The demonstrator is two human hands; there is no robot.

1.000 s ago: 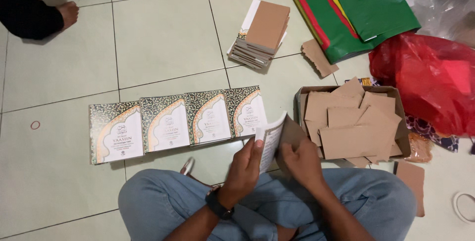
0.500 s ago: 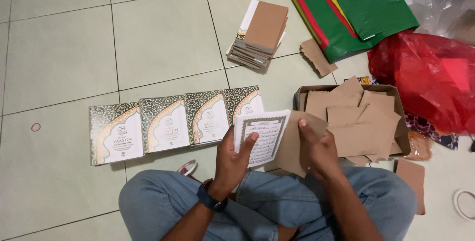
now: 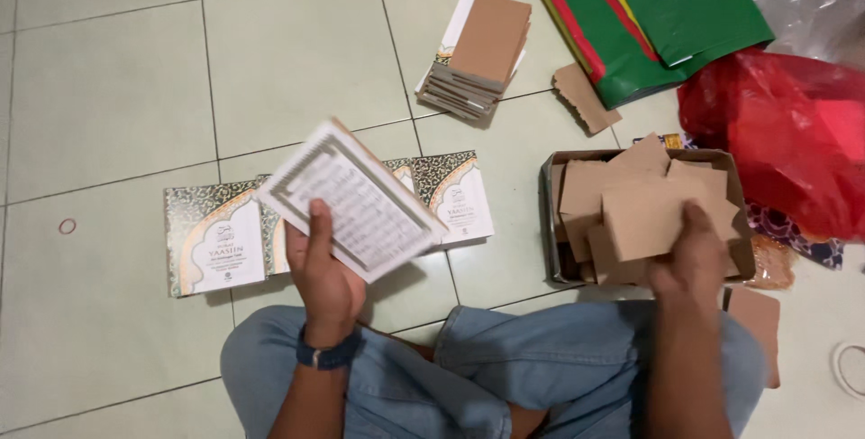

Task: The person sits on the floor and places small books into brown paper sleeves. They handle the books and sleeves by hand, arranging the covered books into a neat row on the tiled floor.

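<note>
My single head-worn camera looks steeply down from close above my crossed legs (image 3: 468, 376) onto the tiled floor (image 3: 117, 87) ahead; I have no second view overlapping it.

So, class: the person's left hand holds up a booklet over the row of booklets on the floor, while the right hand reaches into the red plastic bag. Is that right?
Not quite. The head view shows the right hand on the brown card pieces in the shallow box, not in the red plastic bag. The rest stands: the left hand holds up a booklet over the row of booklets on the floor.
</note>
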